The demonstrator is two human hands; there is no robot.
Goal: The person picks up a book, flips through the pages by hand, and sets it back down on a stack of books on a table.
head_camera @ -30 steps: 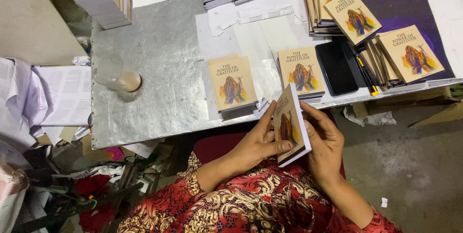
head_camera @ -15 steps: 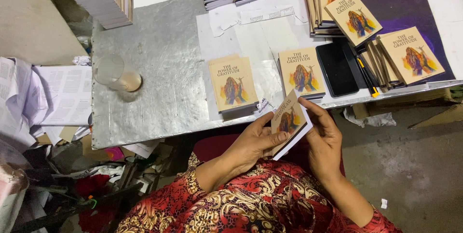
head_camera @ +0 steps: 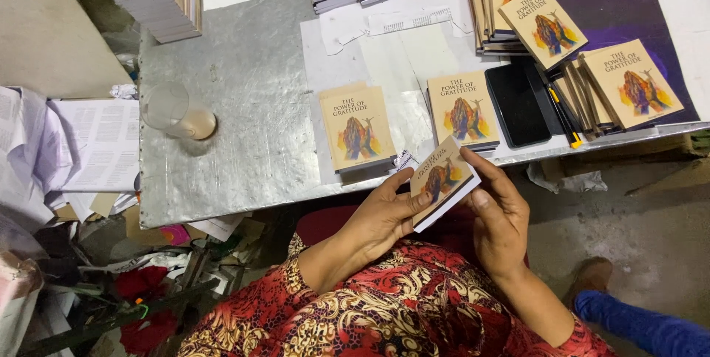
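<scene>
Between two hands (head_camera: 384,216) (head_camera: 499,216), one book (head_camera: 441,179).

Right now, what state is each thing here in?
Book in hand: closed, tilted, held by left hand and right hand.
Two nearest books: closed, flat, cover up.
Glass: lying on its side.
Phone: screen dark.
</scene>
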